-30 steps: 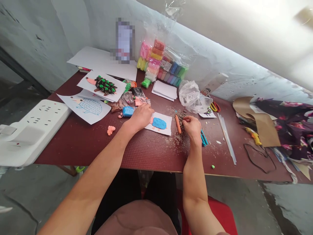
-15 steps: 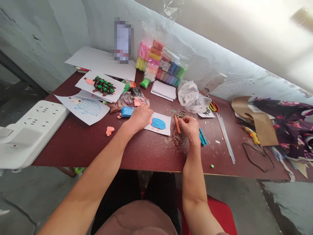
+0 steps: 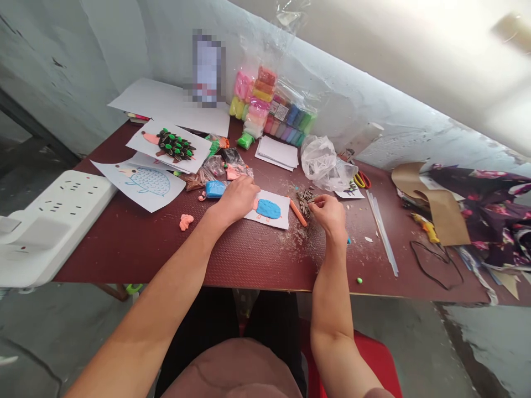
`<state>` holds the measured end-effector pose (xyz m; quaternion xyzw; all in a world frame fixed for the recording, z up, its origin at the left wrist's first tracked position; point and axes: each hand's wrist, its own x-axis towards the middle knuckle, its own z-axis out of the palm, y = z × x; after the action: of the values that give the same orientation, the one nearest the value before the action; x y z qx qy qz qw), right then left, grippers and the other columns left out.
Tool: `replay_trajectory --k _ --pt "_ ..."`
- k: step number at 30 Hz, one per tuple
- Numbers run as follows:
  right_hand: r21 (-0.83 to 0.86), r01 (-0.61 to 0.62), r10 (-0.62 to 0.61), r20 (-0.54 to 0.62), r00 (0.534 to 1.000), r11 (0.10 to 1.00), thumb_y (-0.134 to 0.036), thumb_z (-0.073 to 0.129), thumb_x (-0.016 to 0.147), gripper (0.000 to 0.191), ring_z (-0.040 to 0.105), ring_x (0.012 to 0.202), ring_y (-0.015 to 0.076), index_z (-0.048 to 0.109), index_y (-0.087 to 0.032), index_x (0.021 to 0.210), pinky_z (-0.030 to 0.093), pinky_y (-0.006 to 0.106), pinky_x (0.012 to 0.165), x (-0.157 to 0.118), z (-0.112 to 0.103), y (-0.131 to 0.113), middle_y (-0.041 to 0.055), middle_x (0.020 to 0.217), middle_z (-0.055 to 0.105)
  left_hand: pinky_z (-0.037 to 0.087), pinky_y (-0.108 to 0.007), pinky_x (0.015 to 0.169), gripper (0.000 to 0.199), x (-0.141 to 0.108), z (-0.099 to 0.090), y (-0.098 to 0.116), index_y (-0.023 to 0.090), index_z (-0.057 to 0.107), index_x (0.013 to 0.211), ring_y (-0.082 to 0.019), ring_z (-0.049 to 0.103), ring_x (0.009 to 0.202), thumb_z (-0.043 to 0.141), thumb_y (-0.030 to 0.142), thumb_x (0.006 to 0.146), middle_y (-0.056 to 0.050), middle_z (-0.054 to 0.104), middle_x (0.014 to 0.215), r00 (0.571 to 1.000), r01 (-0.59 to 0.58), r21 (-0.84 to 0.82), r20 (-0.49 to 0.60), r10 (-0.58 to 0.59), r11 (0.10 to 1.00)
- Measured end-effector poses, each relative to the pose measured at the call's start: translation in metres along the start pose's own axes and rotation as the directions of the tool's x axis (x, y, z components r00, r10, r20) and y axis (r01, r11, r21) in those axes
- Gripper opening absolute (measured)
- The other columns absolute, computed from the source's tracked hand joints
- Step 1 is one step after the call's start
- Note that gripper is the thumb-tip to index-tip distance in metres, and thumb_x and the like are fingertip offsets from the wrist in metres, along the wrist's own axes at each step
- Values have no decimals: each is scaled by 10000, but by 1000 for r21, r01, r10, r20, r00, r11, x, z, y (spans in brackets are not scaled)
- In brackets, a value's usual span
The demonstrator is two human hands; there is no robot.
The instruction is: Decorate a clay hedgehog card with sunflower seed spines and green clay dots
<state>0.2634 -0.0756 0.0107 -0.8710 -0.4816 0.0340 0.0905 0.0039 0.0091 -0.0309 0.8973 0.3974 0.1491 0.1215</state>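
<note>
My left hand point(image 3: 238, 200), fingers curled together, holds the left end of a small white paper card point(image 3: 282, 223) against the table. On that card is a flattened blue clay oval point(image 3: 269, 209) with small orange legs drawn below it. My right hand point(image 3: 329, 213) is at the right edge of a pile of sunflower seeds point(image 3: 306, 198), thumb and fingertips pinched together. Whatever lies between them is too small to make out. An orange crayon-like stick point(image 3: 298, 212) lies slantwise between card and seeds. My right wrist mostly hides a blue tool.
Drawings point(image 3: 151, 182), a seed-and-clay hedgehog picture point(image 3: 136, 145) and clay packets point(image 3: 215, 189) lie left. Behind are bagged clays point(image 3: 286, 122), blank cards point(image 3: 276, 155) and a plastic bag point(image 3: 318, 160). Glue sticks point(image 3: 382, 232) and a glue gun point(image 3: 427, 228) lie right; a power strip point(image 3: 68, 207) left.
My right hand has shifted slightly right, uncovering more of the seed pile and covering the blue tool. The orange stick has swung to a steeper slant, its top end leftward. My left hand stays put.
</note>
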Motion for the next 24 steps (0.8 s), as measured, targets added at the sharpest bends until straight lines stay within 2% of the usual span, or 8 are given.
replay_trajectory --k 3,5,8,10,13,16,18,24 --pt "-76 18 -11 84 996 997 -297 691 853 240 739 975 295 798 -171 1026 508 353 829 9 0 1 157 1043 808 522 -422 1010 331 0 0 0 124 811 1019 -285 624 1117 486 85 967 -165 712 1059 1000 5 4 10 -5 1000" --pt "-46 66 -60 114 992 997 -260 672 853 242 738 996 289 796 -158 1034 514 347 847 16 4 -5 155 1049 806 523 -417 1007 332 0 0 0 128 810 1026 -282 622 1115 487 82 966 -162 712 1064 1000 2 11 14 -3 1000" --pt "88 108 -116 92 989 990 -202 653 826 279 737 955 255 798 -149 1057 527 333 852 26 15 -16 127 1006 807 521 -407 1002 312 0 2 -1 137 807 1032 -276 617 1110 508 86 961 -154 710 1066 1000 -1 5 -2 1 1000" --pt "256 118 -145 89 985 959 -194 631 828 350 735 876 219 784 -134 1138 542 319 826 33 22 -20 101 970 806 519 -400 1001 295 0 3 -3 142 806 1027 -271 614 1107 524 89 956 -147 709 1059 1000 -4 -5 -16 4 1000" --pt "419 91 -127 59 990 904 -205 573 869 420 725 787 197 747 -114 1241 562 324 802 40 25 -14 93 948 803 520 -395 1005 294 1 4 -5 146 805 1024 -265 612 1103 527 84 948 -137 711 1043 1000 -15 -7 -24 15 1000" --pt "293 61 -51 -42 998 954 -213 581 870 323 728 904 241 797 -142 1099 556 372 903 43 23 3 121 989 801 526 -406 1006 314 1 3 -4 141 808 1023 -270 618 1106 506 84 958 -143 716 1050 1000 -16 12 -12 16 1000" --pt "195 52 -36 -89 995 979 -193 580 862 323 716 1010 271 809 -160 1087 534 401 974 43 22 13 142 1066 795 529 -412 1002 327 1 2 -3 132 810 1018 -278 625 1112 490 87 969 -156 717 1069 1000 -8 26 9 8 1000" --pt "100 104 -97 -79 992 989 -155 558 862 357 684 1104 293 814 -127 1109 494 415 1033 37 30 8 180 1134 774 525 -413 1004 328 1 0 -3 124 806 1047 -291 625 1148 489 87 969 -171 713 1132 1000 -10 21 24 9 1000"
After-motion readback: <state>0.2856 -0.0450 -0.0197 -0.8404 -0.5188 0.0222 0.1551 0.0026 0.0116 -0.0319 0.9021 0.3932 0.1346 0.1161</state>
